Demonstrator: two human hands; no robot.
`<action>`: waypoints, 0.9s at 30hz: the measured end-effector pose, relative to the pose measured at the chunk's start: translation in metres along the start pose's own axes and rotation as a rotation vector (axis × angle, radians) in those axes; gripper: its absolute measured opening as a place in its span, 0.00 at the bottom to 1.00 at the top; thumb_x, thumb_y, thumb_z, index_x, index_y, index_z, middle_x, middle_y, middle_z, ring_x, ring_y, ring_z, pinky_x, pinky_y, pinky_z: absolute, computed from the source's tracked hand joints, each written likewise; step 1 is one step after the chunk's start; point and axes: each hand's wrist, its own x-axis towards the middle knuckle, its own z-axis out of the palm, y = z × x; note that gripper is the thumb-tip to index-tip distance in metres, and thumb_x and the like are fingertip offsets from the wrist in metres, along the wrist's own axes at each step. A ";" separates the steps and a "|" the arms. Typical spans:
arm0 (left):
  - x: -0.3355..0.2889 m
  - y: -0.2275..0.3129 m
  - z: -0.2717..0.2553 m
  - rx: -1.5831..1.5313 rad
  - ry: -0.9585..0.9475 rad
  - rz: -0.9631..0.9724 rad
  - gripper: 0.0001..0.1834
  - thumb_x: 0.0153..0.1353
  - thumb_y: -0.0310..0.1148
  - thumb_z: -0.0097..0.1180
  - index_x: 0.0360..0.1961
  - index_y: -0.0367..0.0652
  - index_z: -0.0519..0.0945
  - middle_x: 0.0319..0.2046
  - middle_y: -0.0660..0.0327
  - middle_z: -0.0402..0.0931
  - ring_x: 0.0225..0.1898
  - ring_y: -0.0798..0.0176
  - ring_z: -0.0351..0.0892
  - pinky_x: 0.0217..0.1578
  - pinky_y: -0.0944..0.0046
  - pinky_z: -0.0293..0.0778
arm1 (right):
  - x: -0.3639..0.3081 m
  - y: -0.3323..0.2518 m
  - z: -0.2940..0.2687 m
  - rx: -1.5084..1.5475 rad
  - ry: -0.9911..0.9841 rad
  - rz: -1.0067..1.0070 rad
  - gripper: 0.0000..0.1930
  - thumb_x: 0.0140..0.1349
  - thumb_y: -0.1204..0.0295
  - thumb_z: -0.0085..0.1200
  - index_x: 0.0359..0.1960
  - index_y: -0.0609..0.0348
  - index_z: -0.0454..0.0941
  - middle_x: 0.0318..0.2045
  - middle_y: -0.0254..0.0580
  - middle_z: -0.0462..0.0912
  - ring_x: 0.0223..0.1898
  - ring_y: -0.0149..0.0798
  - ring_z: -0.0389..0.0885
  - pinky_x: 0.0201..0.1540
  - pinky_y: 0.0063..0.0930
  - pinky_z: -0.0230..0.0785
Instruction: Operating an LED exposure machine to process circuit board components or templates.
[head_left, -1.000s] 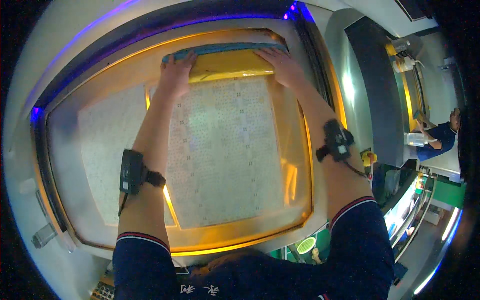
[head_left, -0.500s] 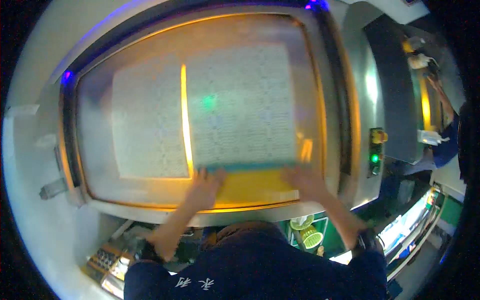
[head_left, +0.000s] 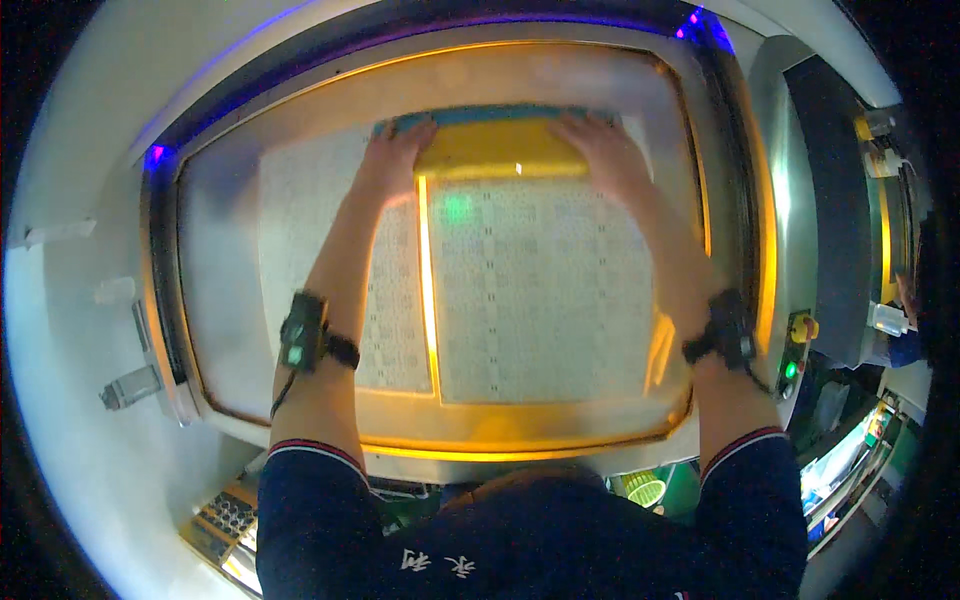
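Framed surface (head_left: 222,290): spans most of the scene, pale and glossy, edged with orange light.
Right panel (head_left: 545,310): lies within the frame, printed with rows of small marks.
Left panel (head_left: 310,220): lies beside the right one, marked alike, partly hidden behind the left forearm.
Dark counter (head_left: 850,200): runs from near to far, right of the frame.
Yellow-and-blue bar (head_left: 500,150): sits crosswise over the far end of the right panel, yellow face near, blue edge far; looks slightly blurred.
Amber strip (head_left: 427,280): glows between both panels, leading from the bar toward the near side.
Right hand (head_left: 605,150): grasps the bar's right end, fingers laid toward the blue edge.
Left hand (head_left: 397,160): grasps the bar's left end, fingers likewise at the blue edge.
Green basket (head_left: 643,489): rests beyond the near rim, right of centre.
Green lamp (head_left: 791,370): shines just right of the frame, near side.
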 end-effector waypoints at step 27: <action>-0.439 0.211 0.040 -0.061 -0.319 0.121 0.45 0.49 0.33 0.58 0.72 0.57 0.58 0.73 0.67 0.55 0.67 0.28 0.57 0.63 0.26 0.54 | -0.446 -0.201 0.021 0.135 -0.184 -0.185 0.39 0.57 0.62 0.61 0.71 0.41 0.57 0.70 0.42 0.61 0.67 0.54 0.65 0.68 0.53 0.57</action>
